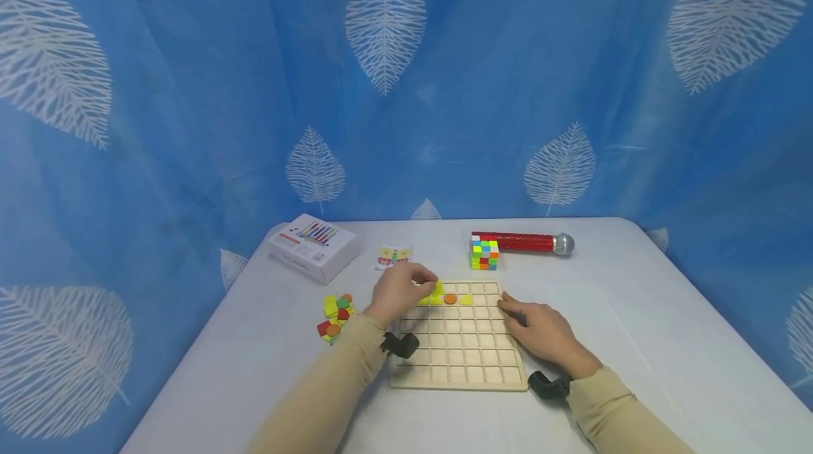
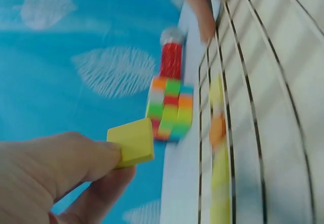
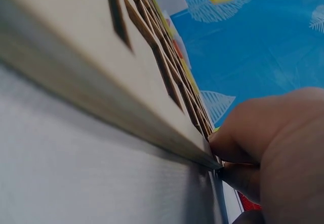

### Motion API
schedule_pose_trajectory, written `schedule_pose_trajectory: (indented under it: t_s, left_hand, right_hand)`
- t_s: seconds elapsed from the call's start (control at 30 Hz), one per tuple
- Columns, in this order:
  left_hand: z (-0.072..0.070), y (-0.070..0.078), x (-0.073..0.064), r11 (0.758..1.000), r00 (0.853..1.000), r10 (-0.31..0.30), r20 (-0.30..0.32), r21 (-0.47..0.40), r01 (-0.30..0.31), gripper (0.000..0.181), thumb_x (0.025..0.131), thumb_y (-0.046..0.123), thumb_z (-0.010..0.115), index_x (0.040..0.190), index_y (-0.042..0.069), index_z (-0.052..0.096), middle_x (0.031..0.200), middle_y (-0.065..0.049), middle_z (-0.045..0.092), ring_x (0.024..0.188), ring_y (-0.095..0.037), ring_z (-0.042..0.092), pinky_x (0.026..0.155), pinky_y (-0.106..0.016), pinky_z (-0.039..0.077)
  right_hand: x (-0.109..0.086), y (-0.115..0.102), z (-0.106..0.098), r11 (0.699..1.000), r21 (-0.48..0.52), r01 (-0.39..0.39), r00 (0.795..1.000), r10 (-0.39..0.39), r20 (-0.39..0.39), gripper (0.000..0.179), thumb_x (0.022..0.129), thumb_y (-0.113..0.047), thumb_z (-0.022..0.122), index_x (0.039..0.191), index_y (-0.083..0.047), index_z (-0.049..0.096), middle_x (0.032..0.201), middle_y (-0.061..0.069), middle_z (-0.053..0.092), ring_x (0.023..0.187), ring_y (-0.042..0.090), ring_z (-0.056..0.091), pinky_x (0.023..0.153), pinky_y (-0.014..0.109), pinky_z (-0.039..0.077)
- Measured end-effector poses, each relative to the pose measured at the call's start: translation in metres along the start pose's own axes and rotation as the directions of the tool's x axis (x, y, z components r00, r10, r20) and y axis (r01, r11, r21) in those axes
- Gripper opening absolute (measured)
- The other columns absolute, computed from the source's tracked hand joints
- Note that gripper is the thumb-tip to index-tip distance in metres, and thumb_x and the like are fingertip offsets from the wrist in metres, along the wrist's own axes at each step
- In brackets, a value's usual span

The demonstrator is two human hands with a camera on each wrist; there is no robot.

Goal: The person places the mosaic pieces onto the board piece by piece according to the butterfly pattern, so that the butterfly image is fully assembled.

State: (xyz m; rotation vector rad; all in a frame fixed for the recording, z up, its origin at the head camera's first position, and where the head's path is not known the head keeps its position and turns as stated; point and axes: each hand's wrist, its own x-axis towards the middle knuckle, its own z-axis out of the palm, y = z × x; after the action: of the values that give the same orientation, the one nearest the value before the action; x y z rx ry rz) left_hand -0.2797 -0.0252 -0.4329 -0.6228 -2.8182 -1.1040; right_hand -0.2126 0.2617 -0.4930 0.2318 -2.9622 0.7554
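Note:
My left hand [image 1: 400, 291] pinches a yellow square tile [image 2: 132, 142] between thumb and fingertip, held up over the far left part of the wooden grid board [image 1: 456, 378]. Below it, one row of the board bears yellow pieces and an orange round piece [image 1: 450, 299]. A yellow piece [image 1: 466, 299] lies right of the round one. At the board's right edge, my right hand [image 1: 543, 330] grips the rim, with the thumb on the upper side and a finger against the side, as the right wrist view shows.
Left of the board lies a pile of coloured pieces [image 1: 333, 329]. A white box [image 1: 314, 248] stands at the back left, near a small pattern card [image 1: 394, 256]. Behind the board are a puzzle cube [image 1: 485, 254] and a red microphone [image 1: 527, 242]. A blue leaf-patterned curtain [image 1: 444, 122] hangs behind the table.

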Motion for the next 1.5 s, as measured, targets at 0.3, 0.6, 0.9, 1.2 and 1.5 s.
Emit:
schedule_pose_trajectory:
  t_s: [0.3,0.6,0.9,1.2,1.5]
  left_hand:
    - [0.052,0.028,0.037,0.983,0.991,0.048,0.124,0.170,-0.068,0.010,0.097,0.025,0.073,0.101,0.025,0.082,0.101,0.011,0.078,0.094,-0.009,0.071,0.078,-0.030,0.056]
    - [0.063,0.021,0.042,0.953,0.983,0.059,0.175,0.285,-0.108,0.007,0.094,0.026,0.075,0.096,0.027,0.082,0.092,0.015,0.076,0.086,-0.007,0.069,0.072,-0.031,0.055]
    - [0.069,0.017,0.044,0.927,0.982,0.080,0.169,0.349,-0.136,0.012,0.094,0.023,0.074,0.093,0.029,0.084,0.089,0.017,0.075,0.079,-0.003,0.066,0.067,-0.028,0.054]
    - [0.025,0.003,0.001,0.974,0.999,0.050,0.001,0.220,-0.049,0.020,0.096,0.030,0.074,0.113,0.023,0.081,0.115,0.004,0.076,0.108,-0.019,0.071,0.075,-0.034,0.058]
    - [-0.068,-0.086,-0.053,0.929,0.936,-0.292,-0.199,0.173,0.327,0.039,0.095,0.028,0.074,0.132,0.016,0.071,0.121,-0.007,0.073,0.110,-0.029,0.066,0.089,-0.046,0.055]
  right_hand:
    - [0.004,-0.005,0.006,1.000,0.018,0.011,1.000,-0.011,0.011,0.040,0.101,-0.025,0.062,0.139,-0.013,0.066,0.151,0.005,0.055,0.101,0.028,0.071,0.085,0.045,0.053]
    - [0.007,-0.013,0.010,0.999,0.031,0.017,0.999,-0.018,0.028,0.041,0.100,-0.025,0.063,0.139,-0.014,0.066,0.152,0.004,0.054,0.073,0.012,0.055,0.070,0.033,0.043]
    - [0.011,-0.012,0.011,1.000,0.010,0.010,1.000,-0.010,0.021,0.040,0.100,-0.026,0.062,0.138,-0.015,0.067,0.151,0.002,0.055,0.090,0.016,0.062,0.075,0.035,0.044]
    - [0.005,-0.010,0.008,1.000,0.022,-0.011,1.000,0.011,0.016,0.041,0.101,-0.027,0.061,0.139,-0.013,0.065,0.152,0.005,0.054,0.134,0.042,0.055,0.103,0.061,0.047]
    - [0.006,-0.003,-0.001,1.000,-0.010,-0.011,1.000,0.011,0.007,0.042,0.101,-0.027,0.061,0.140,-0.012,0.065,0.152,0.006,0.053,0.124,0.038,0.065,0.084,0.047,0.054]
